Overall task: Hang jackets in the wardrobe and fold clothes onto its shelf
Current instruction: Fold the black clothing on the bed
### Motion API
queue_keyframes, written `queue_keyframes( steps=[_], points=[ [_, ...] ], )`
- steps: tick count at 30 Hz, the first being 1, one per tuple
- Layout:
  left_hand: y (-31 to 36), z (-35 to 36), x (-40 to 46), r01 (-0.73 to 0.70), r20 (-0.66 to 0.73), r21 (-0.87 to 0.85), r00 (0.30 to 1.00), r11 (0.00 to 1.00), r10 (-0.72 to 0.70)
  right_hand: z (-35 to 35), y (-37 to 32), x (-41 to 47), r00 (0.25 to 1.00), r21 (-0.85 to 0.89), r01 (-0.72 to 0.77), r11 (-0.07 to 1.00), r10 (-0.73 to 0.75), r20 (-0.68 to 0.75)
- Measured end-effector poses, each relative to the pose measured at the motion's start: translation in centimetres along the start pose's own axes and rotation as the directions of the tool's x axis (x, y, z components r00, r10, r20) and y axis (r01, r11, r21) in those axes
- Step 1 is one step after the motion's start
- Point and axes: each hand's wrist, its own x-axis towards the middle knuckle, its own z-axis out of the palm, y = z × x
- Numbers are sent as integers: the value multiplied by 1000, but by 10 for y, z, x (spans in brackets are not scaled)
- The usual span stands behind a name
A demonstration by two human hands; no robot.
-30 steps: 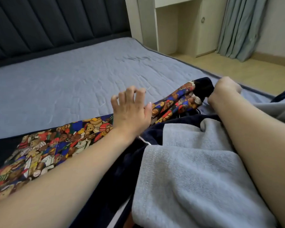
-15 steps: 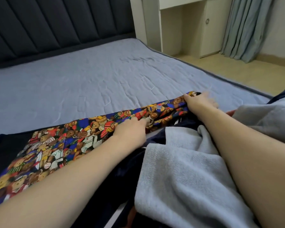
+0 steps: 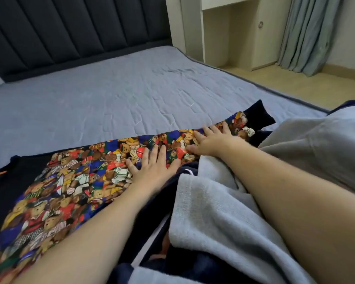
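**Both palms down on the bear-print sleeve**

Half a second ago my right hand (image 3: 214, 140) was curled at the far end of the bear-print garment (image 3: 74, 181); now its fingers are spread flat on the cloth, and my left hand (image 3: 152, 167) has slid forward to press flat beside it. Neither hand grips anything: fingers straight, palms resting on the fabric.

The garment lies on the bed (image 3: 111, 103) with its printed strip running as a long band from near-left to far-right, ending in a dark cuff (image 3: 258, 115) just beyond my right fingertips. My right hand is nearer that cuff, my left nearer the wide body of the print. I judge the next fold turns on this axis: the band would come back across itself toward me or the left.

A grey fleece (image 3: 213, 212) lies bunched under my right forearm, touching the garment's near edge.

No brand, label or legible writing shows, only the teddy-bear print.
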Motion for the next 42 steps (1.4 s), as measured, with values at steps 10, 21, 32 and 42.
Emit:
queue_keyframes(
  steps=[10, 21, 32, 42],
  points=[
    [-106, -31, -61, 215, 29, 58, 976, 975, -217, -37, -58, -47, 995, 118, 74, 990, -81, 53],
    [-319, -32, -205, 410, 83, -15, 909, 912, -408, -64, -299, -106, 941, -108, 329, 938, -317, 121],
    [-434, -22, -195, 336, -84, -25, 938, 942, -337, 46, -435, -56, 970, 37, 234, 972, -236, 66],
    [-523, -50, -59, 263, -246, -41, 932, 964, -265, 63, -463, 67, 961, 82, 115, 990, -90, -261]
  ],
)
